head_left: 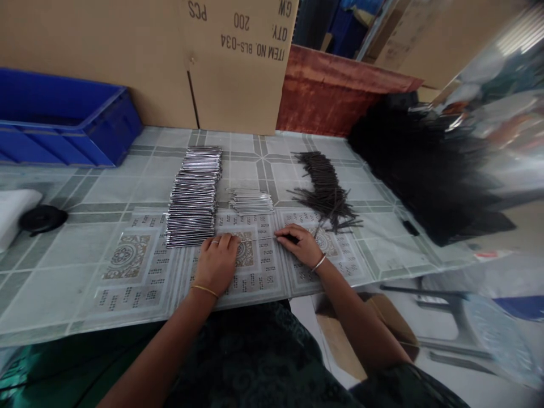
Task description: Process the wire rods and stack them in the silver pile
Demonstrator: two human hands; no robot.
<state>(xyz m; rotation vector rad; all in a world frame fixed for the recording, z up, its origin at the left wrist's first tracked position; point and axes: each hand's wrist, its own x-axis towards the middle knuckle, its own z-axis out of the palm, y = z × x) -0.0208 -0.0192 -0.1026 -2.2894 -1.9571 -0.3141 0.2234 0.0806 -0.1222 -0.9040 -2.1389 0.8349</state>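
My left hand (pixel 217 260) rests palm down at the lower end of a long stack of shiny metal rods (pixel 193 198), its fingers together. My right hand (pixel 300 245) pinches a small dark piece at the right end of a thin rod (pixel 259 239). That rod runs across the patterned tablecloth between both hands, and its left end disappears under my left fingers. Just beyond it lies a short pile of thin silvery rods (pixel 251 202). Farther right is a loose pile of dark thin sticks (pixel 325 190).
A blue bin (pixel 106 127) stands at the back left, near a black round object (pixel 42 219). Cardboard (pixel 238 85) walls the table's back edge. A large black heap (pixel 425 164) covers the right side. Below the front edge are an open box (pixel 340 340) and a stool (pixel 450 317).
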